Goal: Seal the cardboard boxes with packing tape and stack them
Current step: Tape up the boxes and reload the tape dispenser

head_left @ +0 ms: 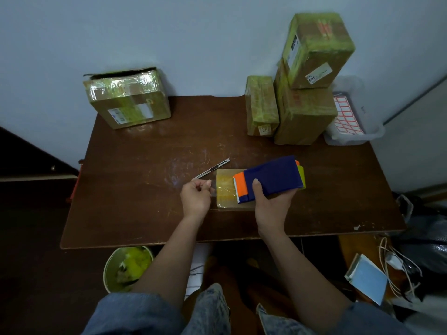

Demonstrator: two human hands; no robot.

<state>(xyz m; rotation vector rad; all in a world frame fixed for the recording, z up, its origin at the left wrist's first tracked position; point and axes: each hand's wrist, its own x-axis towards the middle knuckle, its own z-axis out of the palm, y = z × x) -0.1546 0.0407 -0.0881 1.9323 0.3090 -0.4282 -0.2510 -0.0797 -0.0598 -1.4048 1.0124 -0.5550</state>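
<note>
Cardboard box [226,189], small and flat, is lying on the brown table [145,189] near its front edge, between the two hands. Clear packing tape is glinting across its top. The right hand [272,206] is gripping a blue and orange tape dispenser [271,178], thumb curled over the blue body, and is holding it over the right part of the box with the toothed orange end pointing left. The left hand [196,198] is sitting just left of the box with its fingers curled, pinching the loose end of the tape [212,187] at the box's left edge. A slim utility knife [211,169] is lying on the table just behind the left hand, angled toward the far right.

Further back, a larger taped box [127,99] is standing at the far left corner against the wall. At the far right, one taped box [316,49] is sitting stacked on another [302,114], with a narrower taped box [261,106] touching their left side. A clear plastic bin [355,136] holding red-bordered label sheets [346,114] is resting beside the stack.
</note>
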